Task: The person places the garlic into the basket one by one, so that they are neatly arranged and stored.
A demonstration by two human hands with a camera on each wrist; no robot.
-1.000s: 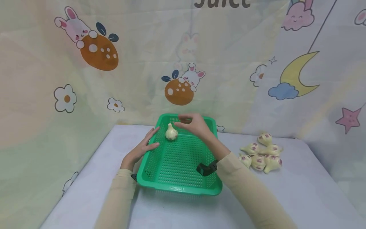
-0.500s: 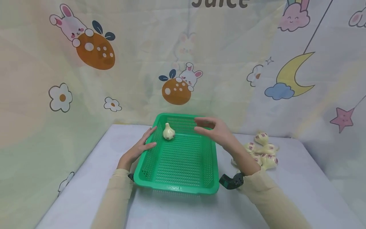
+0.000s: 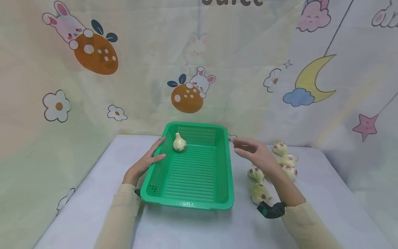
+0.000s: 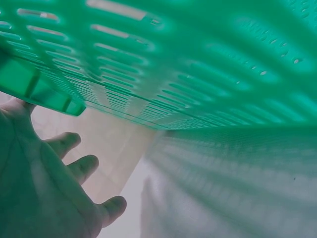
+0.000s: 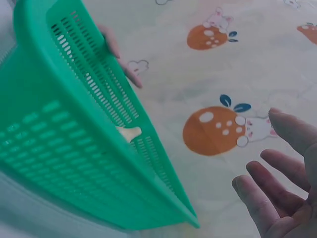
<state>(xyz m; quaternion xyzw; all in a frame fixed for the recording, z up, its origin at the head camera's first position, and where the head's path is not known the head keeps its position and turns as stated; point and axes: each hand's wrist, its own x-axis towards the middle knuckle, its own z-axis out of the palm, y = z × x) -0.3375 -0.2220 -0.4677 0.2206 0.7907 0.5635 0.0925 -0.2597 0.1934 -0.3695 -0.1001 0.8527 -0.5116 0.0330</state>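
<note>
A green perforated plastic basket (image 3: 186, 204) stands on the white table, one garlic bulb (image 3: 179, 143) inside at its far left corner. My left hand (image 3: 143, 166) rests at the basket's left rim; the left wrist view shows its fingers spread and extended, thumb side up by the rim. To the right of the basket my right hand (image 3: 258, 155) hovers with fingers loosely bent and nothing between them, partly in front of the loose garlic. Those garlic bulbs (image 3: 287, 159) lie in a group on the table, some hidden behind the right hand and forearm.
A printed cloth backdrop (image 3: 143, 79) with rabbits, flowers and a moon rises behind the table (image 3: 186, 231). On the right wrist a black device (image 3: 271, 210) sits beside a near garlic bulb (image 3: 259, 193).
My right hand has moved right, from over the basket to beside the garlic group. The left hand stays at the rim. The bulb in the basket lies where it was, and the view has shifted slightly.
</note>
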